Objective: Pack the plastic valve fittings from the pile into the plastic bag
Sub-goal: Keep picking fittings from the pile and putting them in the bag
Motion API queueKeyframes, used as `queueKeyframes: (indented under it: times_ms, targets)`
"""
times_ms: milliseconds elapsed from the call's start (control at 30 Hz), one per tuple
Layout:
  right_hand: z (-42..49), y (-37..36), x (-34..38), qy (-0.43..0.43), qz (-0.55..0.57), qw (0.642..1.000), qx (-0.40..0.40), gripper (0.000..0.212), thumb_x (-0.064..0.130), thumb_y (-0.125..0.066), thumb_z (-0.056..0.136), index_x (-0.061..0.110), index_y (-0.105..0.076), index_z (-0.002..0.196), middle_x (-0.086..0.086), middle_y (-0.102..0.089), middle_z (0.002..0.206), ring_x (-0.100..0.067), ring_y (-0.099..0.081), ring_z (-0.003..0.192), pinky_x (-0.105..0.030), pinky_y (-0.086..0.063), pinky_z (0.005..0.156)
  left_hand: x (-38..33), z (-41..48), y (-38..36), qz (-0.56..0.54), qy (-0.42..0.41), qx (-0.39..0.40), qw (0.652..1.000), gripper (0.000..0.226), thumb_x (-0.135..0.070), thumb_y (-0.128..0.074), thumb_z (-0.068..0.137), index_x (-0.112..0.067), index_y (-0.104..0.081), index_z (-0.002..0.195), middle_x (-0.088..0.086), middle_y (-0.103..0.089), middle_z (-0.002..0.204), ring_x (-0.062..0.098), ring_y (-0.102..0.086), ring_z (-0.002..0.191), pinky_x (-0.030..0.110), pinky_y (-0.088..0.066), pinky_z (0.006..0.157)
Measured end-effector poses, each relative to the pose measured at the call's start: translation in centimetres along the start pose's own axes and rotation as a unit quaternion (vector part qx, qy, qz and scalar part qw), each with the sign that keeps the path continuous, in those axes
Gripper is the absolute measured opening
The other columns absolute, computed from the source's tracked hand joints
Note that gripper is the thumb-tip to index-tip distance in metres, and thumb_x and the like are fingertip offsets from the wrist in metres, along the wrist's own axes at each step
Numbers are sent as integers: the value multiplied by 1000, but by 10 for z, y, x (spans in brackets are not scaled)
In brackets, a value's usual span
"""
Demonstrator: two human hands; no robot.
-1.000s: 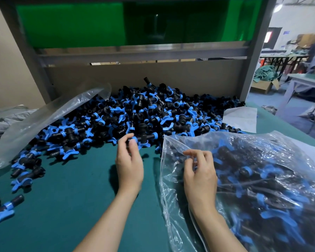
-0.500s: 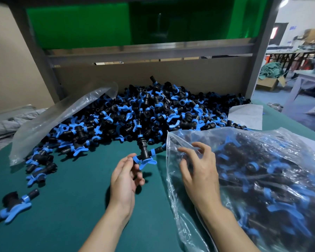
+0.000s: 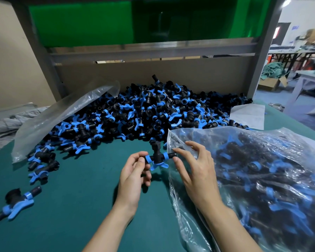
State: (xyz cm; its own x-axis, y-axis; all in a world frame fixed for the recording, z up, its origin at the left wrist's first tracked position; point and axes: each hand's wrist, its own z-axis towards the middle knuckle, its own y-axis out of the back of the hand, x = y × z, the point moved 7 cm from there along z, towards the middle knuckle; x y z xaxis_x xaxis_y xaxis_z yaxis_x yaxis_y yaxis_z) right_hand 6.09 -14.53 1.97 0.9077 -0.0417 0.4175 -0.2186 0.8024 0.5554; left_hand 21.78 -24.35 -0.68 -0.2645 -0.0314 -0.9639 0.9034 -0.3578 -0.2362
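The black plastic valve fitting (image 3: pixel 157 157), T-shaped with blue collars and a blue butterfly handle, is held clear of the green desk (image 3: pixel 71 206), about midway along its width and right at the mouth of the clear plastic bag (image 3: pixel 258 179). Your left hand (image 3: pixel 133 176) pinches its left stub between thumb and curled fingers. Your right hand (image 3: pixel 195 170) now meets it too: thumb and forefinger close on the right stub against the bag's wrinkled edge, with the other fingers spread loosely over the film.

Half a second ago your left hand held the fitting alone, nearer the heap, while your right hand only rested at the bag's opening. A second ago your left hand was just reaching the heap's near edge. The fitting has since travelled right, towards the bag.

The bag lies along the desk's right side, already bulging with black and blue fittings. The pile of fittings (image 3: pixel 144 113) is banked along the desk's far edge against the brown cardboard backboard (image 3: pixel 153 74), unchanged. A second, flat transparent plastic bag (image 3: pixel 62 117) drapes over the pile's left flank. One stray black and blue fitting (image 3: pixel 16 202) lies towards the desk's near left corner. A white sheet (image 3: pixel 247 115) lies by the far right corner, just behind the filled bag.
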Motion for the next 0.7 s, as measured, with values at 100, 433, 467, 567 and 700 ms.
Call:
queueKeyframes:
  times_ms: [100,433,467,567,700]
  targets:
    - [1,0,0,-1,-10,1000,-3,26,36,-55,96,25,-67,117,-2,-49,129,-21,-50,113,-35,-45,92,0,0,-1,5,-11,8,1000,20,-11,-44,102,-16,-64,105,2,-55,78,11,-50,58,23,-40,48]
    - [0,-3,-5,0,-10,1000,4,23,29,-63,93,24,-65,115,-3,-48,129,-21,-49,113,-33,-42,91,-7,-5,-4,34,-44,11,998,26,-6,-44,102,-19,-66,103,-11,-65,85,11,-50,62,21,-42,49]
    - [0,-4,-5,0,-10,1000,6,23,29,-63,93,24,-65,116,-3,-48,129,-21,-49,113,-33,-41,91,-7,-5,-4,34,-46,11,998,25,-5,-44,102,-18,-65,103,-12,-65,85,11,-50,62,22,-42,49]
    - [0,-5,-5,0,-9,1000,9,23,29,-62,93,25,-64,116,-3,-48,128,-21,-49,113,-32,-40,91,-8,-5,-5,33,-47,11,998,25,-4,-43,102,-16,-65,103,-12,-65,85,12,-49,63,22,-42,49]
    - [0,-3,-4,5,1,1000,-1,23,29,-61,93,25,-63,116,-3,-48,127,-22,-51,112,-36,-45,90,-7,-5,-4,35,-47,12,998,24,-6,-44,102,-18,-65,102,-12,-64,84,10,-50,61,22,-42,48]
